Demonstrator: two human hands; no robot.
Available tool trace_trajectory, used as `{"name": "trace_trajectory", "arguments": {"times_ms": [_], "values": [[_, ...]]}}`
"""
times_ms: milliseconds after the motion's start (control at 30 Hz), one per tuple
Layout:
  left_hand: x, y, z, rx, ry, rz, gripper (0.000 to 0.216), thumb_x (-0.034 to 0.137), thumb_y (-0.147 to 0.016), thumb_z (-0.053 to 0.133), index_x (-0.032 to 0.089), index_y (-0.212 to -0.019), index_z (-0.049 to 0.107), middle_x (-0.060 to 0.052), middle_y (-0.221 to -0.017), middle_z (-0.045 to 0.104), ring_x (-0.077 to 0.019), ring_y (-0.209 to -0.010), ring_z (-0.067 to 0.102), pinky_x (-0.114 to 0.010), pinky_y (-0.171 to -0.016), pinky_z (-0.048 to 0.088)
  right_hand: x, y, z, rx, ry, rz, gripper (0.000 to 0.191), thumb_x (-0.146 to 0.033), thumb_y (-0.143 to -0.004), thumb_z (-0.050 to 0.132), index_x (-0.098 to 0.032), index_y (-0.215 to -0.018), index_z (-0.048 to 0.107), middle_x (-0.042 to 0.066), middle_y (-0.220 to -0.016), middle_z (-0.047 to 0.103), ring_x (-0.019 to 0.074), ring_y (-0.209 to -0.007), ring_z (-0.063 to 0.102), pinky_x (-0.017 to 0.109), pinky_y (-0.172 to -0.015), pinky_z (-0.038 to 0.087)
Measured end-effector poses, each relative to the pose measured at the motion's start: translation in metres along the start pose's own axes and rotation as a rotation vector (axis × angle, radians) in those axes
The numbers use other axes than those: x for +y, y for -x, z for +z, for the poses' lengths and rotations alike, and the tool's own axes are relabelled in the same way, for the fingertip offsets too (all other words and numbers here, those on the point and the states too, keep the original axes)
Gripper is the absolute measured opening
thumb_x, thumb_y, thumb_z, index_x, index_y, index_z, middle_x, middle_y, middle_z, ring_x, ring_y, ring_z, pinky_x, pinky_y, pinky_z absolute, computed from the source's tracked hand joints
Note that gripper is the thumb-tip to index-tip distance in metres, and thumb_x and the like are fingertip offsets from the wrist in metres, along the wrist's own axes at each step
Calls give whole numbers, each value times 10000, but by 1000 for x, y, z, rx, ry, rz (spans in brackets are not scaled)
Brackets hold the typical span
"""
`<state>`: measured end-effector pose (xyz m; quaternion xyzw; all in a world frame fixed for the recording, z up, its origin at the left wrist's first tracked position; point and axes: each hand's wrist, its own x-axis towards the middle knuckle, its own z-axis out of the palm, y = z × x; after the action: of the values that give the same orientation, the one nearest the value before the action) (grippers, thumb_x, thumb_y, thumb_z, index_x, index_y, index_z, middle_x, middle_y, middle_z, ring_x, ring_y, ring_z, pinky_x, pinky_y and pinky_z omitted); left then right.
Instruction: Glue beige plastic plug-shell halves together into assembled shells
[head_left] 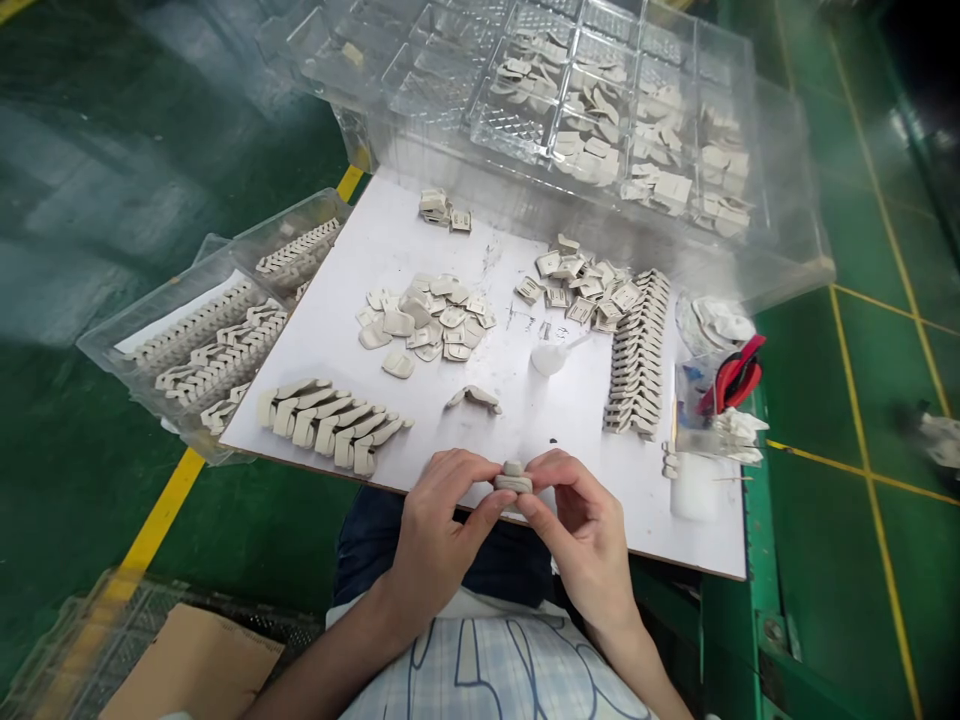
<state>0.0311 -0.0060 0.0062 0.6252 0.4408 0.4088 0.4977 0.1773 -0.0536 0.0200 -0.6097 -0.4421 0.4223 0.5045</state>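
Between the fingertips of both hands, at the front edge of the white board (pixel 457 440), is a small grey-beige plastic part (pixel 513 482). My left hand (pixel 442 515) pinches its left end, and my right hand (pixel 581 520) pinches the right end. Just beyond them lies a single bent part (pixel 474 399). A pile of rounded parts (pixel 431 318) sits farther back, with a pile of squarish slotted parts (pixel 585 282) to its right. Bent parts stand in a row (pixel 330 420) at the left, and another stacked row (pixel 636 355) runs along the right.
A small white cup (pixel 549 358) with a stick stands mid-board. Clear compartment trays (pixel 480 130) full of parts rise behind. Another tray (pixel 180 340) adjoins the left edge. Red-handled pliers (pixel 731 375) rest in a clear container at right, near a white round tub (pixel 694 490).
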Motion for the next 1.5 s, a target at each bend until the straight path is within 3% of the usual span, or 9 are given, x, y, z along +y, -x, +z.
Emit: {"name": "trace_trajectory", "arguments": {"times_ms": [300,467,933,1367,1500], "values": [[2,-5,-5,-130,-2,15,128,270,-937,633,224,-830,684,-17,-753,691,-192,-736,613,-316,-735,451,6,0,-1,-31,-9,-26,56,-275,-926,685,-242,-965,710,19,-865,676,164,-828,627,280,-728,504],[0,0,-1,-188,61,-39,139,249,-979,554,219,-895,660,-19,-824,671,-186,-779,616,-312,-754,454,7,2,2,9,-83,-64,35,-239,-939,668,-259,-931,696,-2,-833,638,147,-807,580,265,-718,475],[4,-1,-8,-180,-6,-21,162,215,-993,527,218,-849,601,14,-772,593,-162,-751,555,-301,-736,422,10,0,5,-37,-112,56,27,-275,-915,713,-277,-934,693,-33,-812,652,121,-779,593,241,-724,460],[6,4,-5,-198,-5,42,165,189,-1005,499,224,-869,585,19,-770,567,-157,-738,518,-311,-734,400,4,7,7,-36,-153,-32,47,-232,-950,651,-264,-917,659,-14,-808,573,142,-786,520,275,-688,412],[8,4,-8,-223,48,36,178,258,-1025,482,237,-890,597,15,-781,561,-165,-743,512,-324,-748,397,3,10,6,-42,-151,-52,52,-219,-948,648,-263,-921,653,-9,-804,566,153,-795,516,290,-689,412]]}}
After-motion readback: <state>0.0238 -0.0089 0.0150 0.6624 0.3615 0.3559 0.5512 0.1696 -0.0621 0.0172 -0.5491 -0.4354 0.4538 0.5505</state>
